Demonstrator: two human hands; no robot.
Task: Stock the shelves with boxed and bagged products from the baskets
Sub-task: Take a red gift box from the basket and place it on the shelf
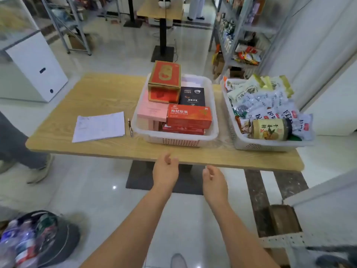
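Pale wood made up the surface (77,97) I was looking down on. At its left part I saw a stack of printed paper sheets (98,126), with a pen (129,124) lying just beside their right edge.

Next came a white plastic basket (174,141) full of boxed goods. A red-and-gold box (165,82) sat highest, at the basket's far left corner. A pink box (152,113) lay below it toward me, a black box (192,96) lay to its right, and an orange-red box (189,117) with white lettering rested on top of other red cartons at the near right.

Below the near edge of the surface, both hands hung in the air, apart from each other and touching none of the goods. The left hand (166,169) was released, its fingers loosely curled. The right hand (214,180) was slack in the same way and gripped nothing.

Further right stood a second white basket (257,146), heaped with bagged products (260,99) in white, blue and green. A labelled jar (269,130) lay on its side at the near end of the heap. Beyond that basket, against the right wall, grey metal shelves (237,35) already carried some goods, too blurred for me to make out.
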